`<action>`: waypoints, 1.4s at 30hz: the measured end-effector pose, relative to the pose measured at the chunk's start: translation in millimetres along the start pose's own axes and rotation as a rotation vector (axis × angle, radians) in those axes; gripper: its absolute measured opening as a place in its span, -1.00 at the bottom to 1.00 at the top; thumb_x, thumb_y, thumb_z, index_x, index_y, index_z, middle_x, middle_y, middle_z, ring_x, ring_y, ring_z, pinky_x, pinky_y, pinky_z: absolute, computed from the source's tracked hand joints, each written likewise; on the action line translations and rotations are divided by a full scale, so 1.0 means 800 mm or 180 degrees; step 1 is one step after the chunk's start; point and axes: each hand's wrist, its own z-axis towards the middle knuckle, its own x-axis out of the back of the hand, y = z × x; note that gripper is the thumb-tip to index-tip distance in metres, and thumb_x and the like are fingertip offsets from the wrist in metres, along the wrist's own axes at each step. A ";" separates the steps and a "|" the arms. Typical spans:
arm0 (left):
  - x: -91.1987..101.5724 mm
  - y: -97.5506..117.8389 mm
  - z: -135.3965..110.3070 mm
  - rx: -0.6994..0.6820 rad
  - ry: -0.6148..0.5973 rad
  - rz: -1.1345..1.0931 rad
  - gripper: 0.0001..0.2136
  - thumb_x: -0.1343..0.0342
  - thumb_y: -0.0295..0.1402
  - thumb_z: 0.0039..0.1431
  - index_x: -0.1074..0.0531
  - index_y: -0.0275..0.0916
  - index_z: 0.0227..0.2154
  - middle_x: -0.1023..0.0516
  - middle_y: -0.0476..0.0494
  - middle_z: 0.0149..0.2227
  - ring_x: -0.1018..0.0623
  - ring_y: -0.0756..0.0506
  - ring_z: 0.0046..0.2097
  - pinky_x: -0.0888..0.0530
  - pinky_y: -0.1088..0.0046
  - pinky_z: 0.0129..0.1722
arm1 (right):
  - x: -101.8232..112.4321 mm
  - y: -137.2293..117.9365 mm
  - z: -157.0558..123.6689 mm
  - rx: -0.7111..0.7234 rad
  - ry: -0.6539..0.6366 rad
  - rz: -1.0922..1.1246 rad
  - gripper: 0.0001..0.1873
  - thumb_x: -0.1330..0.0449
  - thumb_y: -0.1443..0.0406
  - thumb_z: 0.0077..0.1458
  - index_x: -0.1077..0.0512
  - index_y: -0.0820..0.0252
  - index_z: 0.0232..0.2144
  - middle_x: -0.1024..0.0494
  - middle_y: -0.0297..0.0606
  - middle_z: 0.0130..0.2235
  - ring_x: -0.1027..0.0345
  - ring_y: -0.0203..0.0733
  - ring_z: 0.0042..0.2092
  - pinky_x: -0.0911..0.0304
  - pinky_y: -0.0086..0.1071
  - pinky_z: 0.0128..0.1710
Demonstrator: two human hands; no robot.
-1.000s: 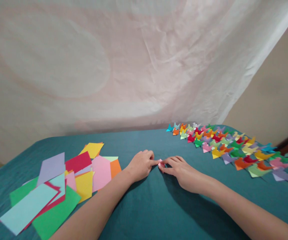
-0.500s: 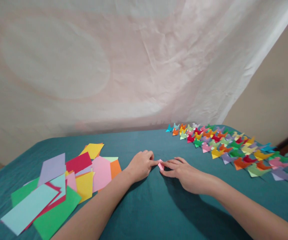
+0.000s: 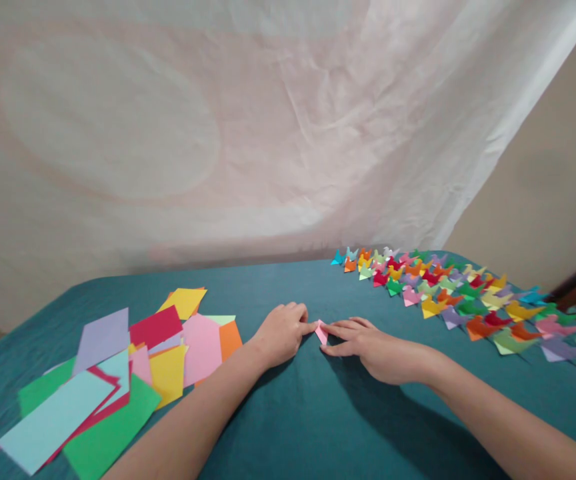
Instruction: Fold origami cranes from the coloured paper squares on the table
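Between my hands a small piece of folded pink paper (image 3: pixel 321 333) lies on the table, its shape a narrow point toward me. My left hand (image 3: pixel 282 333) has its fingers curled, with the index fingertip pressed on the paper's upper left edge. From the other side my right hand (image 3: pixel 368 343) holds the paper between thumb and forefinger, thumb at the lower tip. The remaining right fingers are stretched out above it. Part of the paper is covered by fingertips.
Loose coloured sheets, among them a light blue sheet (image 3: pixel 58 420) and a purple sheet (image 3: pixel 102 339), overlap at the left. Rows of folded paper birds (image 3: pixel 433 307) stand at the right. A teal cloth (image 3: pixel 268 420) covers the table; a pale curtain (image 3: pixel 268 133) hangs behind.
The hands stay at the same spot on the pink paper, with only slight shifts of the fingers. The view has moved a little.
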 end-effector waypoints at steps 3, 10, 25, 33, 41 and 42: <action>0.004 0.007 -0.001 -0.0034 -0.0002 0.0137 -0.76 0.11 -0.39 0.27 -0.39 -0.16 -0.08 -0.37 -0.16 -0.24 -0.35 -0.10 -0.23 -0.30 0.39 -0.29 | -0.003 0.003 0.000 0.0009 0.0024 0.0046 -0.15 0.06 0.64 -0.22 -0.24 -0.10 0.11 -0.03 -0.29 0.27 0.08 -0.06 0.24 0.12 -0.04 0.14; 0.020 0.030 -0.003 0.0010 -0.0176 0.0276 -0.74 0.13 -0.45 0.26 -0.32 -0.28 -0.04 -0.37 -0.20 -0.21 -0.38 -0.15 -0.19 -0.33 0.33 -0.26 | -0.006 0.006 0.002 0.0022 0.0069 0.0054 -0.19 0.05 0.62 -0.18 -0.24 -0.10 0.11 -0.03 -0.30 0.27 0.06 -0.06 0.23 0.11 -0.05 0.15; 0.041 0.033 -0.014 -0.0026 -0.0589 -0.0080 -0.66 -0.01 -0.49 0.10 -0.34 -0.08 -0.05 -0.34 -0.18 -0.11 -0.38 -0.18 -0.09 -0.37 0.33 -0.20 | -0.007 0.004 0.002 -0.0014 0.0082 0.0037 -0.25 0.03 0.60 -0.10 -0.25 -0.11 0.10 -0.04 -0.25 0.26 0.06 -0.06 0.24 0.13 -0.03 0.15; 0.037 0.031 -0.016 0.0060 -0.0540 -0.0031 -0.63 -0.03 -0.48 0.08 -0.35 -0.03 -0.04 -0.31 -0.17 -0.04 -0.36 -0.17 -0.12 -0.37 0.34 -0.22 | -0.006 0.005 0.002 0.0026 0.0127 0.0117 -0.25 0.02 0.60 -0.11 -0.26 -0.11 0.09 -0.08 -0.26 0.25 0.03 -0.05 0.23 0.14 -0.03 0.15; 0.039 0.035 -0.014 -0.0082 -0.0545 -0.0270 -0.61 0.00 -0.52 0.09 -0.32 -0.09 0.00 -0.33 -0.14 0.07 -0.33 -0.18 0.00 -0.34 0.26 -0.07 | -0.003 0.005 0.002 0.0045 0.0019 0.0212 -0.21 0.04 0.62 -0.14 -0.26 -0.15 0.09 0.00 -0.32 0.28 0.08 -0.05 0.24 0.14 0.00 0.15; 0.039 0.035 -0.014 -0.0086 -0.0556 -0.0289 -0.60 0.01 -0.53 0.09 -0.32 -0.10 0.00 -0.34 -0.14 0.07 -0.34 -0.17 -0.01 -0.34 0.27 -0.06 | -0.002 0.005 0.002 0.0039 -0.0001 0.0273 -0.21 0.05 0.62 -0.15 -0.27 -0.15 0.08 0.01 -0.35 0.28 0.10 -0.05 0.25 0.13 -0.01 0.15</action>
